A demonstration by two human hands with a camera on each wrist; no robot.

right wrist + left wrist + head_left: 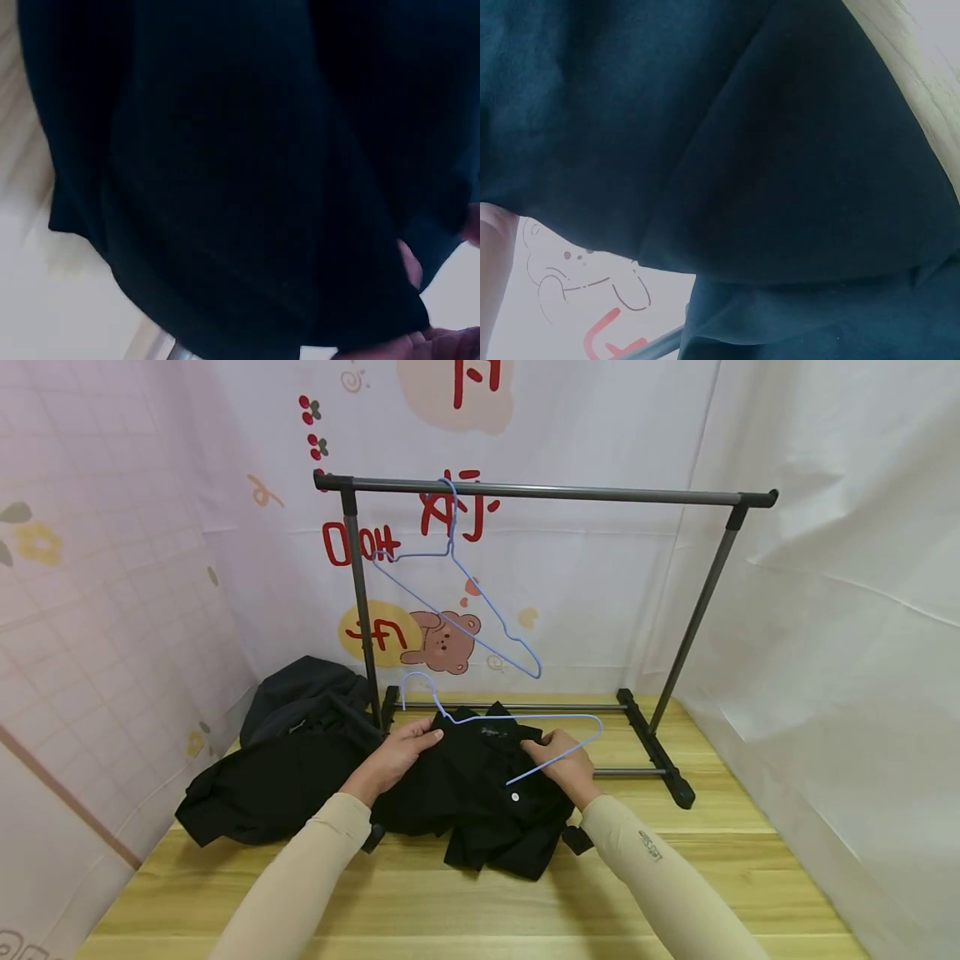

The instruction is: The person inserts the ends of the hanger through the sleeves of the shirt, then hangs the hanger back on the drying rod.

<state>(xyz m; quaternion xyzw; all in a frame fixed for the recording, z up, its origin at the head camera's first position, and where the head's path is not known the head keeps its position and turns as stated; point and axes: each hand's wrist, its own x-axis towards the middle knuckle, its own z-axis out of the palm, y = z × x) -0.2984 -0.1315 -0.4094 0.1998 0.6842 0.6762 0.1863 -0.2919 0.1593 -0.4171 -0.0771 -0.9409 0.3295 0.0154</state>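
Observation:
A black shirt (480, 777) with a white button hangs between my two hands. My left hand (401, 756) pinches it beside the collar on the left. On the other side, my right hand (564, 760) pinches the opposite collar edge. A light blue wire hanger (555, 717) lies across the neck opening, its hook up at the left. Its right arm sticks out past the collar over my right hand, while its left part is hidden in the shirt. Dark cloth (795, 150) fills most of the left wrist view, and black cloth (225, 187) the right wrist view.
Behind the shirt stands a dark metal clothes rack (570, 492) on the wooden table (420, 902). A second blue hanger (491, 602) hangs from its rail, left of centre. A heap of dark clothes (292, 760) lies at the left, against the rack's left post.

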